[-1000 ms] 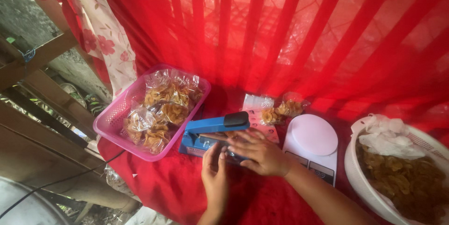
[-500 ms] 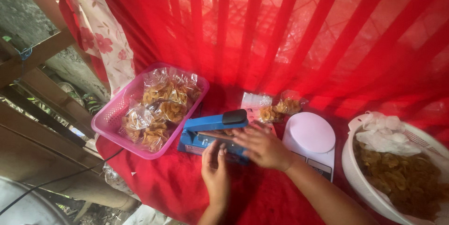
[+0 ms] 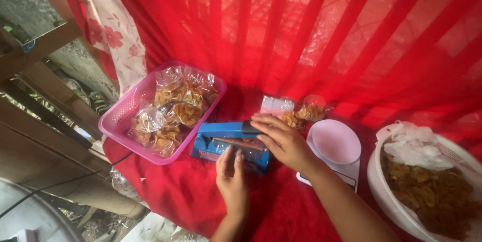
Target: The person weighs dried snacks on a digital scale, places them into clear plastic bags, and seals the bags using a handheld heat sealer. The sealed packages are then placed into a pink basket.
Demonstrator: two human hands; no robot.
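A blue heat sealer (image 3: 221,139) lies on the red cloth in front of me. My right hand (image 3: 281,139) rests across the sealer's arm near its black handle, fingers curled over it. My left hand (image 3: 231,174) lies flat at the sealer's near edge, fingertips touching a clear bag (image 3: 243,145) that sits in the jaw. The bag's contents are mostly hidden by my hands.
A pink basket (image 3: 118,121) of sealed chip bags stands left of the sealer. Behind it lie loose chip bags (image 3: 301,114). A white kitchen scale (image 3: 334,144) is to the right, then a white basin (image 3: 381,186) of chips lined with plastic. Red curtain behind; wooden rails at left.
My right hand has shifted a little up onto the sealer's arm near the handle. The left hand stays at the sealer's near edge.
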